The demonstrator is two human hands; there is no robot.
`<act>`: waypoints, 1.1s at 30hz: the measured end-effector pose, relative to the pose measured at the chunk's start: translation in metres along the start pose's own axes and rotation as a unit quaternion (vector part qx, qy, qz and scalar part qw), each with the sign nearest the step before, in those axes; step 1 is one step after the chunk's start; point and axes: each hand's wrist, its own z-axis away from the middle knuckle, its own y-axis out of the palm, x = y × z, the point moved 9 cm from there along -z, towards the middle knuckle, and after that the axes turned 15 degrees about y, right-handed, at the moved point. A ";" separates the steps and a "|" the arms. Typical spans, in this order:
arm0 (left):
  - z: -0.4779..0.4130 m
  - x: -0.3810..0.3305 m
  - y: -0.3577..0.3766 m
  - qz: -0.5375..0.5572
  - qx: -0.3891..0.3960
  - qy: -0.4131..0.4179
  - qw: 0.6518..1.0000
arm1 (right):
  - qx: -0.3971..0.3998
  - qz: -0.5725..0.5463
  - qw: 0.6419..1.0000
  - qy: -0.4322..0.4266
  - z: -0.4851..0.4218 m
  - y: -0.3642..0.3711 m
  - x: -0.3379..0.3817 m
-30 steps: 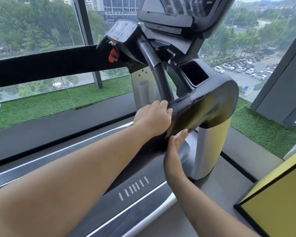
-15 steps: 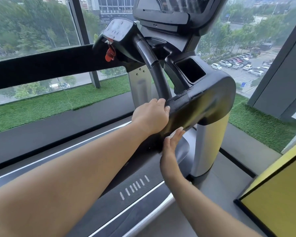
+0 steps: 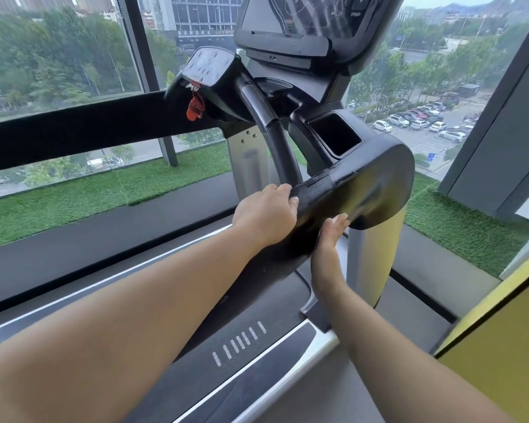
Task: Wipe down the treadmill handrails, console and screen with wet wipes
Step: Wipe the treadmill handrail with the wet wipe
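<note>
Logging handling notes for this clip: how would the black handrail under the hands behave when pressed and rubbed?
The handrail probably will not flex: it is thick, moulded and sits on a metal upright. Its glossy, streaky sheen suggests a slick, perhaps damp surface, so the left hand and right hand might slide easily.

Dark glass console screen (image 3: 312, 16) at 12 o'clock: the top edge is cutting it off, and its markings are blurring past reading. Left hand (image 3: 264, 213) is curling over the glossy black curved handrail (image 3: 358, 190); its palm and most fingers are hiding, so whatever lies beneath cannot be told. Right hand (image 3: 330, 236) is showing edge-on, palm side hiding against the handrail. Grey keypad panel (image 3: 208, 67) at 11 o'clock: keys are smearing, illegible. Long black bar (image 3: 74, 132) at 9 o'clock is running off the left edge. Yellow flat panel (image 3: 501, 346) at 4 o'clock is running off the right and bottom edges.
</note>
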 end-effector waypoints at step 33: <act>0.093 0.044 -0.024 -0.002 -0.033 -0.073 0.997 | 0.088 0.294 0.922 -0.236 0.072 0.044 -0.008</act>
